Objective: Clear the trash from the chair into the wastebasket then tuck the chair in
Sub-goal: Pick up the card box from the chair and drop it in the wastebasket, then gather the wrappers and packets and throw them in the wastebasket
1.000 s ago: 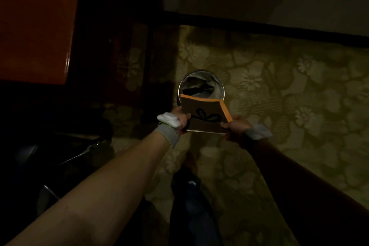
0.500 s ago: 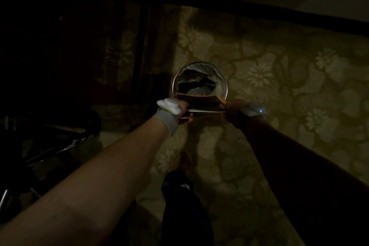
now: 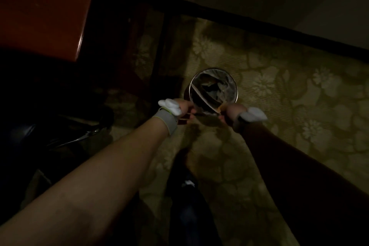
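Note:
The round metal wastebasket [image 3: 235,90] stands on the floor, lined with a clear plastic bag and holding dark crumpled trash. A flat orange paper package [image 3: 202,97] is tipped edge-down into its near side, seen almost edge-on. At the near rim my left hand [image 3: 183,107] pinches a thin pale edge of it. An orange corner shows at the fingers of my right hand [image 3: 232,111], which grips the other end. The dark chair [image 3: 79,138] sits at the left in deep shadow, with only a chrome part catching light. Its seat is too dark to make out.
A red-brown desk top [image 3: 40,6] fills the upper left, with its dark leg [image 3: 159,46] just left of the basket. Floral carpet [image 3: 299,106] spreads right, up to a dark baseboard [image 3: 279,32]. My trouser leg [image 3: 189,201] is below the hands.
The orange package was held flat above the basket; it has since tilted and dropped into the opening. Both hands lowered to the near rim.

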A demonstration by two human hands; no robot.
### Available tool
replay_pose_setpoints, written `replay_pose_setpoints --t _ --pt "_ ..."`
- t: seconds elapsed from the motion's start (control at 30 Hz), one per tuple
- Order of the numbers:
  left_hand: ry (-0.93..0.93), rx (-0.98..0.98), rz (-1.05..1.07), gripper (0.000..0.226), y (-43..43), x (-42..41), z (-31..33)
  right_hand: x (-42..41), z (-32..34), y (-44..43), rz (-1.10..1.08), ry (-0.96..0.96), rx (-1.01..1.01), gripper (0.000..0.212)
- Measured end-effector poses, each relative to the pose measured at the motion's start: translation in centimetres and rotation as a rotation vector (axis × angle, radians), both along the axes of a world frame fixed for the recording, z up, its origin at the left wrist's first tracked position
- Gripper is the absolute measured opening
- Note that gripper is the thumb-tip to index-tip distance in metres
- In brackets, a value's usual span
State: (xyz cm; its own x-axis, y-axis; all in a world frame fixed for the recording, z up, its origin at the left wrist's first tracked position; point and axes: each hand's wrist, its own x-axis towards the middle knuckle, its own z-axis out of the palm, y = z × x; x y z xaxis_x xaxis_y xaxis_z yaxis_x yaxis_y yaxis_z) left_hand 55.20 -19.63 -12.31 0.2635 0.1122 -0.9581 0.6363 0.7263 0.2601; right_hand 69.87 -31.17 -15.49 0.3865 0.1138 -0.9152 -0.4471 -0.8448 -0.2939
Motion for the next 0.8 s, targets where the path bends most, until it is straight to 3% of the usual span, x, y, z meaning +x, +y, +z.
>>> replay_pose_setpoints --t 0.1,0.2,0.37,0.53,0.67,0.8 --pt "-0.042 0.023 0.047 0.027 1.1 -2.9 0.4 -3.1 2.0 2.5 0.132 -0.022 -0.026 0.022" --pt "-0.057 0.055 0.041 0.029 1.8 -5.6 2.0 -6.4 2.9 4.0 0.206 -0.033 -0.020 0.007" --pt "-0.102 0.115 0.020 0.032 5.7 -16.0 6.0 -18.5 6.3 9.7 0.394 -0.009 0.097 0.003" --pt "-0.045 0.247 -0.067 0.035 10.3 -28.4 8.6 -32.2 9.9 16.9 0.629 0.064 0.187 0.025" --pt "0.035 0.310 0.127 0.027 13.6 -38.6 10.1 -42.2 12.1 22.3 0.780 0.087 0.212 0.025" --pt "0.082 0.523 0.273 0.021 16.4 -48.6 11.1 -52.4 13.8 26.5 0.919 0.110 0.281 0.022"
